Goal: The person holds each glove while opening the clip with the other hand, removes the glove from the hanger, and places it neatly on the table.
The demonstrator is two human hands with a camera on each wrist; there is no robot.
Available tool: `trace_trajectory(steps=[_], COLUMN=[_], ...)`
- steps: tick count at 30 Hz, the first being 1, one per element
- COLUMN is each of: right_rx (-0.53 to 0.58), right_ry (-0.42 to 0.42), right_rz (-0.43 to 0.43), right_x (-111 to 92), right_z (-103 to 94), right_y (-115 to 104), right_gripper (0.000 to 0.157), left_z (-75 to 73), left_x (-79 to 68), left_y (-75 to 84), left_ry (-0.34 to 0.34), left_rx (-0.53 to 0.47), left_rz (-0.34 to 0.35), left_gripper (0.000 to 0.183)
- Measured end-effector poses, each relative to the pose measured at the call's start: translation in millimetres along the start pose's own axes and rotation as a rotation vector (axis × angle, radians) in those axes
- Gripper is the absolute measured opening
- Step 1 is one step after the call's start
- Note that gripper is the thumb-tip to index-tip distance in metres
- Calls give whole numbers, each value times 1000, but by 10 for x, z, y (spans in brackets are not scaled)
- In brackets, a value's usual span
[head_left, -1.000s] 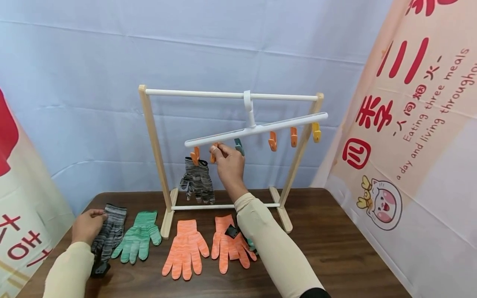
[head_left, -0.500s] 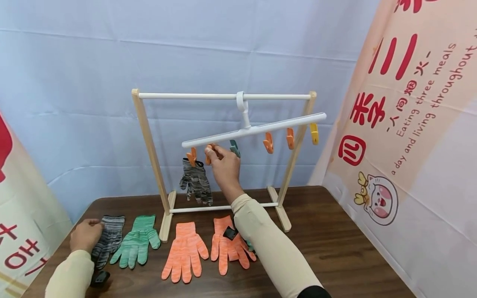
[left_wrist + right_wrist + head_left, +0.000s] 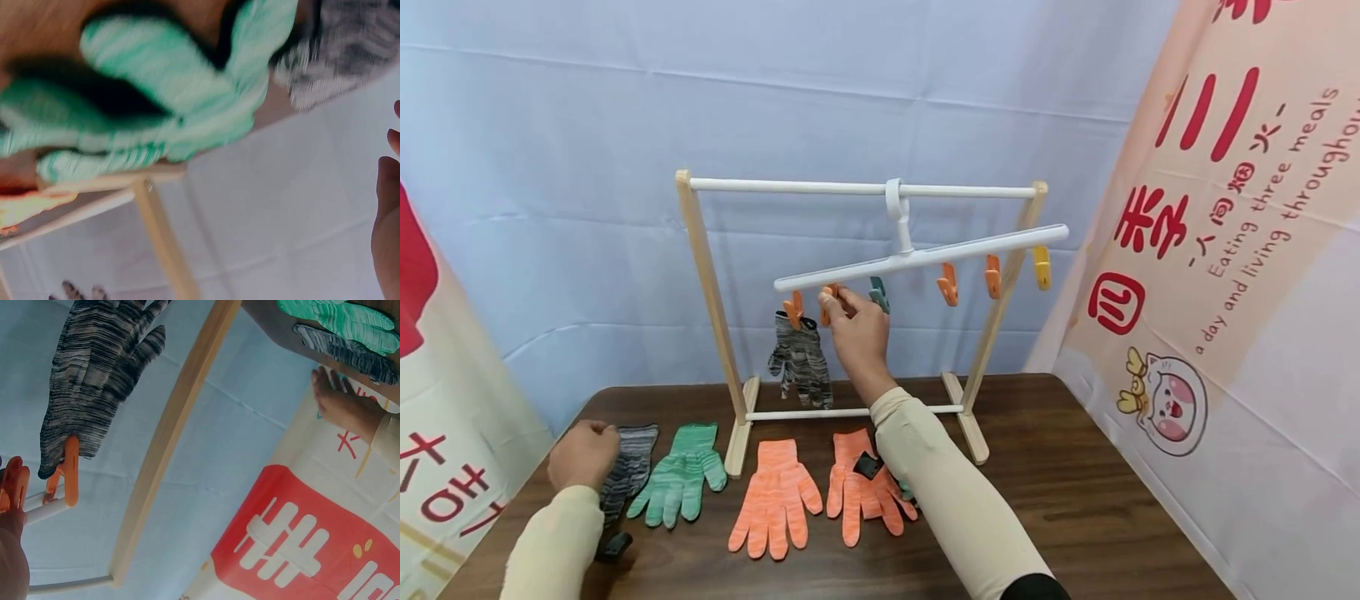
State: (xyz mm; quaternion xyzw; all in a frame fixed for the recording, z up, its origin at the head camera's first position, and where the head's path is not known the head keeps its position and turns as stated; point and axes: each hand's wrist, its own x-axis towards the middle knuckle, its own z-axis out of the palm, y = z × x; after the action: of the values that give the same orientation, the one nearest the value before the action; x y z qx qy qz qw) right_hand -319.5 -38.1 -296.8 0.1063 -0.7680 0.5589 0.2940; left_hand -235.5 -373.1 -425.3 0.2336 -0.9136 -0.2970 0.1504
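Note:
My right hand (image 3: 861,335) pinches an orange clothespin (image 3: 826,310) under the low left end of a tilted white hanger (image 3: 850,270). Beside it, another orange clothespin (image 3: 72,472) grips the cuff of a hanging grey-black knit glove (image 3: 94,375). My left hand (image 3: 583,454) hovers at the table's left side with its fingers loosely bent and nothing between them; the right wrist view shows that left hand (image 3: 347,409) apart from the second grey-black glove (image 3: 628,467). A green glove (image 3: 681,475) lies to the right of that one.
The hanger hooks over the rail (image 3: 790,186) of a wooden stand. Further along it hang a dark green clip (image 3: 879,295), two orange clips and a yellow clip (image 3: 1042,268). Orange gloves (image 3: 775,500) lie in front, one partly behind my right sleeve (image 3: 955,492).
The second grey-black glove's raised cuff has come down onto the table, and my left hand has let go of it. My right hand keeps its pinch on the clothespin.

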Motion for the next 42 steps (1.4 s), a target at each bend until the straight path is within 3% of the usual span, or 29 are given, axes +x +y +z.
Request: trace_trajectory(steps=[2,4,8,13,21,29,34,37,42], right_rx=[0,-6,-9,3,-10,5,12,8,-13], right_ry=[3,1,-4,-19,-3,-22,-37,-54,-81], right_rz=[2,3,3,9,-23,-12,4,14,-2], right_x=[4,3,-11,-35,-39,-68,-64,-74,-83], right_z=[-13,-22,-29,-33,-47,-61,-75,-76,-64], right_y=[-2,-6,-17,-20,-6,-3,7,1,-22], right_gripper=[35,35,36,38,40,40,43,45,45], left_z=[113,202,229,190,270,337,399,426,429], left_x=[260,323,181,12,-78,-126,-116,-110,-102], left_y=[-185,-141,199,600,1151,1521,1772,1863,1914], left_ry=[-51,-41,-24,-67,-89,-198,-240,-240,-183], left_rx=[-56,-93,-149,-226,-278,-428,-517,-522,-519], left_rz=[72,96,130,235,384,476,512,496,481], left_gripper=[49,48,45,44,31,46,43,41,21])
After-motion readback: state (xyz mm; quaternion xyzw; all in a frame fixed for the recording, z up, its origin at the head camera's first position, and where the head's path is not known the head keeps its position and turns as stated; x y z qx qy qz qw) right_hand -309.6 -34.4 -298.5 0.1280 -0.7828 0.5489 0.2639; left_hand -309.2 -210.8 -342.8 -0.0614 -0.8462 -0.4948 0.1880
